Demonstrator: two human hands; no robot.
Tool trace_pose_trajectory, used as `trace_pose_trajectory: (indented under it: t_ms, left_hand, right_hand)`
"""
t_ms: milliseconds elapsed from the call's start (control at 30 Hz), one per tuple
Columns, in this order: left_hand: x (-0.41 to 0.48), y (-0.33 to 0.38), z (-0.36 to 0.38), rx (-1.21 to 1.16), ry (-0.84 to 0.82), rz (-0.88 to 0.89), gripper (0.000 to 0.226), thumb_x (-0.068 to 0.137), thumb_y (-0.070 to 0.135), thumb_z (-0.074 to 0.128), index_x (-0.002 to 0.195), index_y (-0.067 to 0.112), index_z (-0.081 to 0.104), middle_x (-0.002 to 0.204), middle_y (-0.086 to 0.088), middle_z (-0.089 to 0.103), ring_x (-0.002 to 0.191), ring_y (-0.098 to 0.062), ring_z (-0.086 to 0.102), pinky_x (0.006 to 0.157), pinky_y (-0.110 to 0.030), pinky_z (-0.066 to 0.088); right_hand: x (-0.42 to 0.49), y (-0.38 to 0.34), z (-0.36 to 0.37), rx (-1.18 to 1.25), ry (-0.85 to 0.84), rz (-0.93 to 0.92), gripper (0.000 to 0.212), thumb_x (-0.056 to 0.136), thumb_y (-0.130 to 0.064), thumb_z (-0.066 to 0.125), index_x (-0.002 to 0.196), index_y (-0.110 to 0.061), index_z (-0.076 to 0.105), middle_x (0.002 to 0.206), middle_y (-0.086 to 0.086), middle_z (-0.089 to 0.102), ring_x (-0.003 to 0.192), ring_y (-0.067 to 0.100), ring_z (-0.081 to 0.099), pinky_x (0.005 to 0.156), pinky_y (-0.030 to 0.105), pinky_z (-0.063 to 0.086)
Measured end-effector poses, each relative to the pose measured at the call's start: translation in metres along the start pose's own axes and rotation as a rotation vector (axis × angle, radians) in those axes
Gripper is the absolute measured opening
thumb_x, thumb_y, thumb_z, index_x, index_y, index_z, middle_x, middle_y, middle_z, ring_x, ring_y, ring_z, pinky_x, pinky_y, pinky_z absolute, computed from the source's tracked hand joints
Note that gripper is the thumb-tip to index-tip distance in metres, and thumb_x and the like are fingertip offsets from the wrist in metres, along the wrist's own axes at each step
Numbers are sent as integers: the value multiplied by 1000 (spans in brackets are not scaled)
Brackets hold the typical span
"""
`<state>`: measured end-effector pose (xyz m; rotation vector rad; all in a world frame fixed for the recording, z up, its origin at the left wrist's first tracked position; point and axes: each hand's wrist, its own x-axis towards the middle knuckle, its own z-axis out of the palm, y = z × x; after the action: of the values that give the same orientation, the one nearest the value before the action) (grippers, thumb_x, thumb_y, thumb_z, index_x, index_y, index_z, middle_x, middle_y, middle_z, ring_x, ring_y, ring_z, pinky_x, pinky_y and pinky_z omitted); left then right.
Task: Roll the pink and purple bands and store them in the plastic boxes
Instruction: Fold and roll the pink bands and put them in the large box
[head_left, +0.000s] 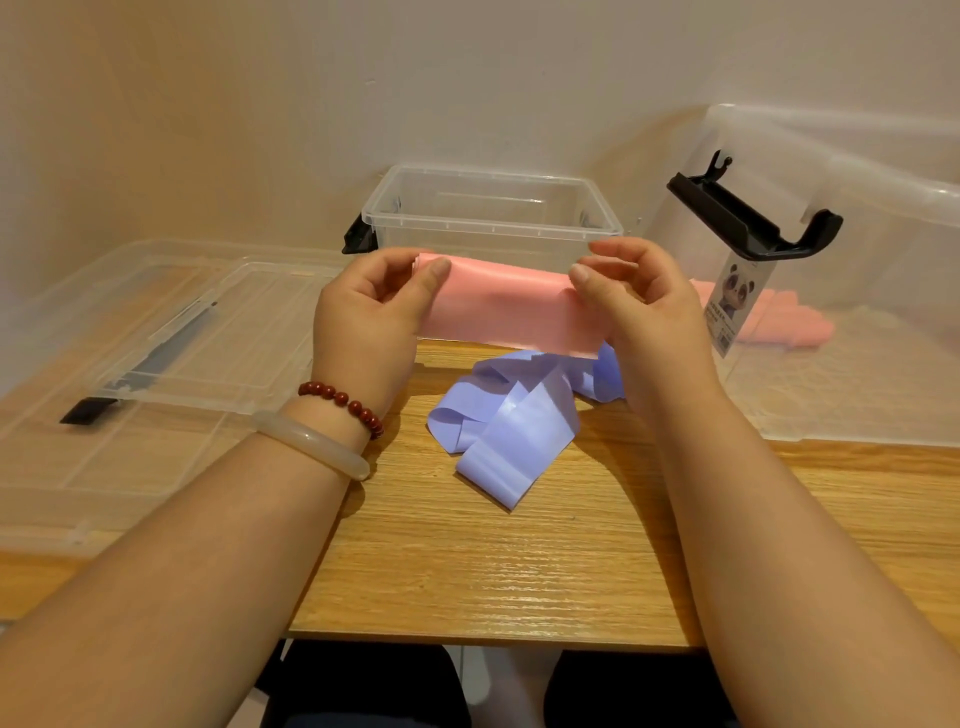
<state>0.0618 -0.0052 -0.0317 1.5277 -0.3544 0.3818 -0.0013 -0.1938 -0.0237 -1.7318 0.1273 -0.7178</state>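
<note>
Two hands, left hand (371, 306) and right hand (636, 301), pinch the pink band (509, 306) above the purple band (511, 415).

The desk (467, 571) is light wood with a clear grain and a slight shine. The pink band (498, 306) is a thin, smooth sheet with a soft, almost matt look. The purple band (514, 431) is also smooth but more glossy. The small box (488, 223), the large box (883, 234) and the lid (156, 322) are clear, shiny plastic. The latch (753, 218) is black plastic, and the label (732, 306) looks like paper.
</note>
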Motion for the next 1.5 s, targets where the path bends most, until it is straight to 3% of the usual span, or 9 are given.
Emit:
trace_pose_trajectory:
  t_ms: [100, 300, 433, 467, 567, 833, 1167, 1367, 1500]
  left_hand:
    - [0, 0, 0, -9, -20, -23, 6, 89, 22, 68, 94, 26, 67, 86, 14, 66, 74, 9, 59, 65, -10, 46]
    - [-4, 6, 1, -39, -149, -5, 28, 87, 8, 69, 110, 20, 62, 98, 8, 64, 78, 9, 61, 72, -13, 50]
    - [-3, 4, 1, -40, -85, -22, 16, 88, 12, 68, 101, 20, 63, 90, 7, 65, 76, 6, 62, 65, -15, 53]
    - [-2, 3, 1, -57, -71, -40, 13, 89, 12, 67, 101, 18, 63, 90, 6, 65, 76, 6, 62, 65, -16, 54]
    - [0, 1, 1, -81, -55, -63, 15, 91, 13, 65, 106, 14, 63, 91, 3, 64, 78, 2, 63, 66, -18, 54]
    - [-3, 7, 1, -82, -150, -24, 34, 85, 6, 71, 114, 20, 60, 102, 7, 64, 84, 5, 65, 77, -18, 54]
    - [-1, 5, 0, -99, -72, -87, 5, 92, 18, 63, 97, 19, 63, 81, -2, 66, 63, -10, 68, 63, -20, 54]
    - [-1, 1, 0, -64, -138, -29, 25, 92, 15, 63, 115, 25, 62, 111, -1, 64, 88, -5, 68, 76, -20, 56]
    - [-2, -1, -1, 39, -193, 122, 33, 88, 10, 69, 114, 29, 62, 111, 9, 60, 98, -5, 62, 84, -15, 50]
  right_hand:
    - [-1, -1, 0, -2, 20, -42, 13, 87, -23, 73, 92, -32, 65, 93, -11, 68, 85, 3, 61, 70, 24, 51]
    - [2, 2, 0, -65, 148, -37, 11, 88, -32, 70, 77, -32, 66, 81, -13, 65, 80, 7, 57, 71, 28, 46]
    - [-2, -2, 0, -24, 30, -29, 4, 90, -28, 69, 92, -30, 68, 93, -12, 65, 87, 6, 59, 67, 15, 46]
    - [-3, -2, 0, -24, -14, -26, 13, 88, -25, 71, 99, -30, 66, 99, -10, 65, 89, 6, 60, 67, 13, 47]
    - [-3, -1, 1, -2, -57, -42, 26, 85, -15, 75, 100, -33, 64, 106, -3, 64, 92, 11, 63, 72, 18, 52]
    - [-2, -3, 1, 58, -7, -20, 15, 90, -13, 69, 102, -20, 65, 100, 0, 65, 84, 11, 67, 69, 21, 55]
    - [-6, -8, 1, 78, -72, -29, 21, 88, -10, 71, 107, -19, 67, 101, 4, 68, 82, 14, 70, 74, 23, 56]
    - [-4, -5, 1, 89, -9, 14, 14, 90, -12, 68, 103, -16, 70, 88, 4, 69, 68, 14, 67, 66, 21, 53]
    - [-3, -5, 1, 83, 7, 39, 12, 91, -14, 67, 103, -13, 71, 83, 2, 68, 62, 13, 63, 63, 21, 52]
